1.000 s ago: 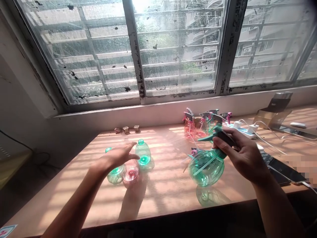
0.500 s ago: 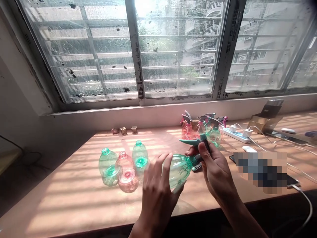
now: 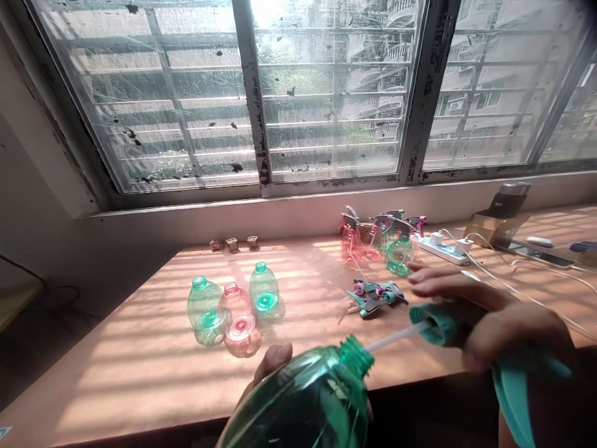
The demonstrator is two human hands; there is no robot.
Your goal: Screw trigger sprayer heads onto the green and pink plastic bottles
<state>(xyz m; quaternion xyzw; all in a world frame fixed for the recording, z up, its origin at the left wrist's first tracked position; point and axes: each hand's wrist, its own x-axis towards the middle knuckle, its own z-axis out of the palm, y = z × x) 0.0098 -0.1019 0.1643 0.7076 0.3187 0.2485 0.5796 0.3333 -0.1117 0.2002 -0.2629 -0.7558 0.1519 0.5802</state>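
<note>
A green plastic bottle [image 3: 303,404] is tilted close to me, its threaded neck pointing up and right. My left hand [image 3: 272,366] is closed around it, mostly hidden behind the bottle. My right hand [image 3: 513,317] grips a grey and teal spray head [image 3: 438,325], apart from the bottle neck. A pale dip tube [image 3: 396,338] runs from the teal collar to the bottle's mouth. The spray head's teal trigger [image 3: 515,398] hangs below my right hand, blurred. Beyond, several loose spray heads [image 3: 375,297] lie in a pile.
Two green bottles [image 3: 264,289] and a pink bottle [image 3: 240,323] stand uncapped at left. Assembled spray bottles [image 3: 398,252] are grouped by the wall. To the right sit a power strip [image 3: 443,250] with cables and a golden box [image 3: 494,227]. Small items [image 3: 232,244] line the back.
The spray head has come away from the bottle neck, exposing the tube. Both hands are nearer to me, the bottle lower and the right hand further right. The loose spray heads are now uncovered.
</note>
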